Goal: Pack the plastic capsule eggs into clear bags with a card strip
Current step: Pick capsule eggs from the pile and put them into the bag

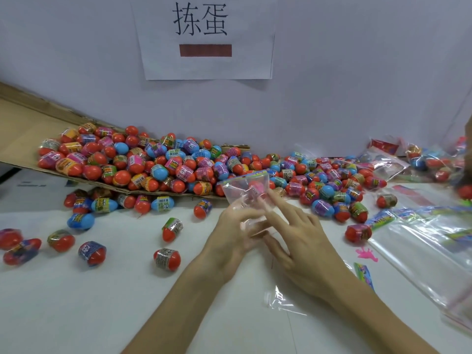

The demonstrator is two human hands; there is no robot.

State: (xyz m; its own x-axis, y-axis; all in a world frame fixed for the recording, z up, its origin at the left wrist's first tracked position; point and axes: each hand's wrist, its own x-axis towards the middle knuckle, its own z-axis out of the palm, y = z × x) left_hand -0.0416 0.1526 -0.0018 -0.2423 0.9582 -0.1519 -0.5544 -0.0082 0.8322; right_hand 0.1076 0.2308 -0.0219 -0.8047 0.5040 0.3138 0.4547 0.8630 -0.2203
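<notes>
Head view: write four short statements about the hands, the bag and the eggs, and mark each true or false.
1. Both hands, left hand and right hand, hold one clear bag. True.
2. The clear bag is empty. False: something pink and red shows inside it.
3. The egg pile spills off a tilted cardboard sheet. True.
4. Every loose egg on the table is blue. False: most are red, such as the red egg.
</notes>
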